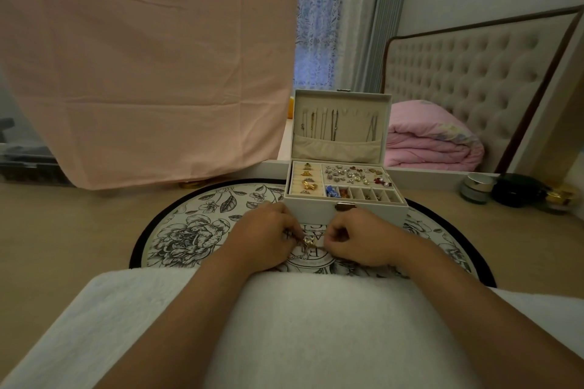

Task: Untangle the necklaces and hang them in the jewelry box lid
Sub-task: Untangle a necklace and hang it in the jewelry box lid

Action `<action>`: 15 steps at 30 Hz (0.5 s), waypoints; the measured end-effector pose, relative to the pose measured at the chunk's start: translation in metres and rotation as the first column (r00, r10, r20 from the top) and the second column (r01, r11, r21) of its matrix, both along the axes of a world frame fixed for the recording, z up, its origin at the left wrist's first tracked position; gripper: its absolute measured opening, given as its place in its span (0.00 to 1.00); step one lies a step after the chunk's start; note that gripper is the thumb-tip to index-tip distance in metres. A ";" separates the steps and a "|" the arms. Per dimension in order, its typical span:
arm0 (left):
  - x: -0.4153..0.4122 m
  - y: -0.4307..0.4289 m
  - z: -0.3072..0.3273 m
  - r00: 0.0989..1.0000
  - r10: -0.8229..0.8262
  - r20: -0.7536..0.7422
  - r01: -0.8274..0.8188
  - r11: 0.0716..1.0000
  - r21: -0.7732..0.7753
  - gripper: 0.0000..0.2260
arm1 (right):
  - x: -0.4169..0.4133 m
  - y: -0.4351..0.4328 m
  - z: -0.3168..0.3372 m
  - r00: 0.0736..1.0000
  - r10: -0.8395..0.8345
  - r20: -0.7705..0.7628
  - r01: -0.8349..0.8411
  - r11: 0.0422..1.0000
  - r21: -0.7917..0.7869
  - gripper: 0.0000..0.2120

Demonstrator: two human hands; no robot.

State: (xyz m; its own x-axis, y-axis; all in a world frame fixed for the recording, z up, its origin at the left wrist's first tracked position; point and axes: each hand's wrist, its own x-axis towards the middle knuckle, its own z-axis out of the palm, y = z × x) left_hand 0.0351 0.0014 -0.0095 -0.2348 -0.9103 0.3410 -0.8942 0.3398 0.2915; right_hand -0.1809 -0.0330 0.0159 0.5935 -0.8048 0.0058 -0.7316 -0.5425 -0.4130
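A white jewelry box (316, 208) stands open on a round floral mat (189, 230). Its upright lid (341, 123) has several necklaces (333, 128) hanging from hooks above a beige pocket. The tray below holds rings, earrings and small charms. Just in front of the box, my left hand (262, 238) and my right hand (357, 238) pinch a small tangle of gold and silver necklace chains (308, 243) between them, low over the mat. A thin silver chain trails down from the tangle onto the mat.
A white towel (300, 325) lies over my lap under both forearms. A pink cloth (142, 66) hangs at the left. Small jars (477, 188) and a dark dish (518, 191) sit on the table at right. A folded pink quilt (433, 139) lies on the bed behind.
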 end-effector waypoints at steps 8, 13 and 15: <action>-0.018 -0.010 -0.009 0.983 -0.105 -0.152 0.103 0.995 -0.017 0.08 | -0.005 -0.003 0.000 0.901 -0.117 0.418 -0.013 0.955 0.297 0.08; -0.013 -0.006 -0.003 0.947 -0.003 -0.320 0.047 0.990 0.132 0.07 | -0.006 -0.002 0.003 0.831 -0.234 0.505 -0.066 0.859 0.507 0.08; -0.015 -0.003 0.001 0.908 0.024 -0.419 0.041 0.989 0.144 0.08 | -0.006 -0.002 0.006 0.841 -0.245 0.482 -0.016 0.880 0.475 0.07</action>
State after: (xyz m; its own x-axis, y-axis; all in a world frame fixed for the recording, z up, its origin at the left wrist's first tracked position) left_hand 0.0202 -0.0017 -0.0083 -0.1078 -0.9561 0.2726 -0.6764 0.2715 0.6847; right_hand -0.1865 -0.0348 0.0221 0.5093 -0.8557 -0.0917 -0.3834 -0.1302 -0.9144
